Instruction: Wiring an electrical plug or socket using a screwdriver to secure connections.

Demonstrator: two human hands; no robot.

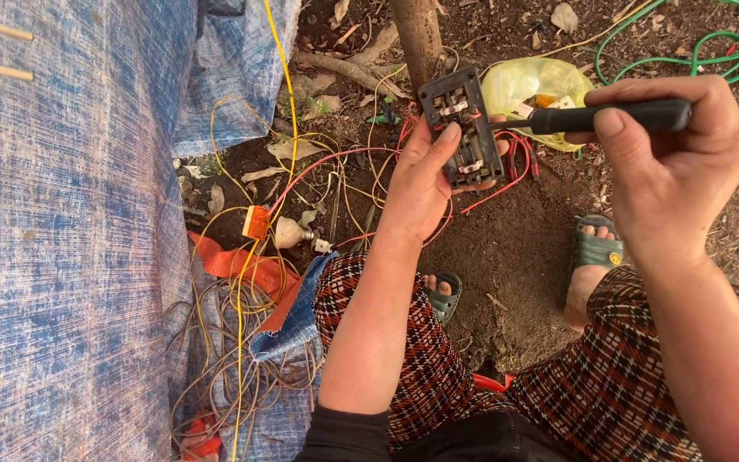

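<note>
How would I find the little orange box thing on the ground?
Start at the big blue cloth on the left and go to its right edge, where yellow wires tangle on the dirt. The orange box sits among them, the only small square orange block there.

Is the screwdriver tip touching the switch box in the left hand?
Touching. The head view shows the screwdriver, gripped by the right hand, with its shaft running straight into the dark switch box held in the left hand, no gap visible.
</note>
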